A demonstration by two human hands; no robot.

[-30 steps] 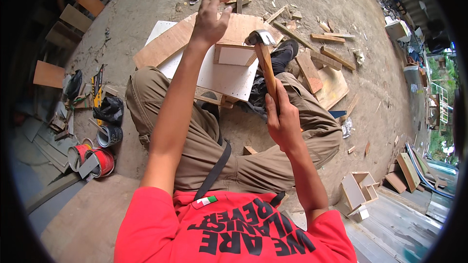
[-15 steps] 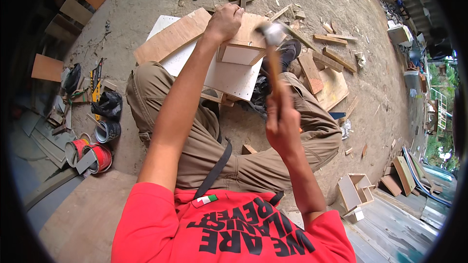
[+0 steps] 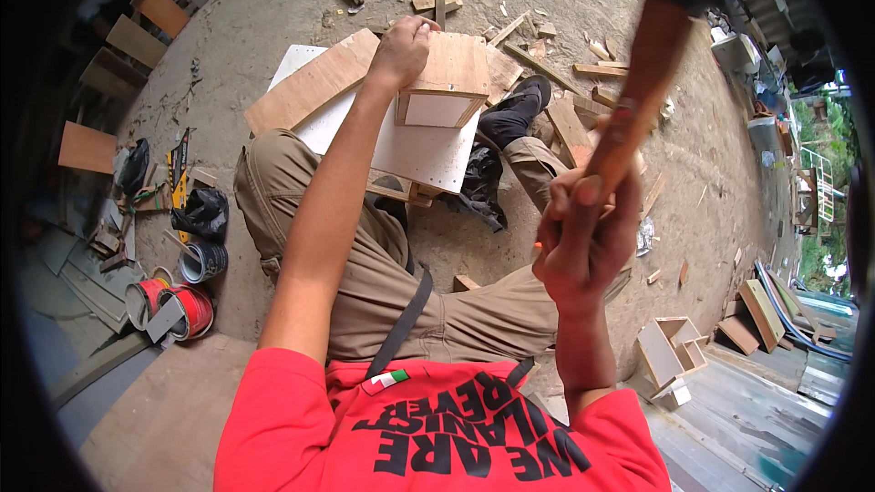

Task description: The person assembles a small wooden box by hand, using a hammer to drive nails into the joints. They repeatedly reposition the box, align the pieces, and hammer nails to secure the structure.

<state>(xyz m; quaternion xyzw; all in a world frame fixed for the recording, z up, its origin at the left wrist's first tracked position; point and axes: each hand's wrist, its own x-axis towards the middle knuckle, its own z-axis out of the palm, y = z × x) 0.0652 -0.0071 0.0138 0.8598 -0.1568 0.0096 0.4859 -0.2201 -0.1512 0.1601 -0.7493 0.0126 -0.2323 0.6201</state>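
My right hand (image 3: pixel 588 228) is wrapped round the wooden handle of a hammer (image 3: pixel 633 96), held up over my right knee; its dark head reaches the upper edge of the view. A small plywood box (image 3: pixel 458 64) with a white inner panel rests on a white board (image 3: pixel 424 157) between my legs. My left hand (image 3: pixel 401 53) is closed over the box's far left corner, steadying it; its fingertips are partly hidden. Beside that hand, a long plywood strip (image 3: pixel 310 82) lies slanted across the white board.
Wood offcuts (image 3: pixel 437 3) and scraps lie scattered beyond the box and to the right. Paint cans (image 3: pixel 189 312), a black plastic bag (image 3: pixel 200 214) and a yellow saw (image 3: pixel 180 173) are on the left. A small compartmented wooden box (image 3: pixel 670 360) stands at the lower right.
My right hand has swung the hammer up and to the right, away from the box. The box, with my left hand on it, appears slightly further left.
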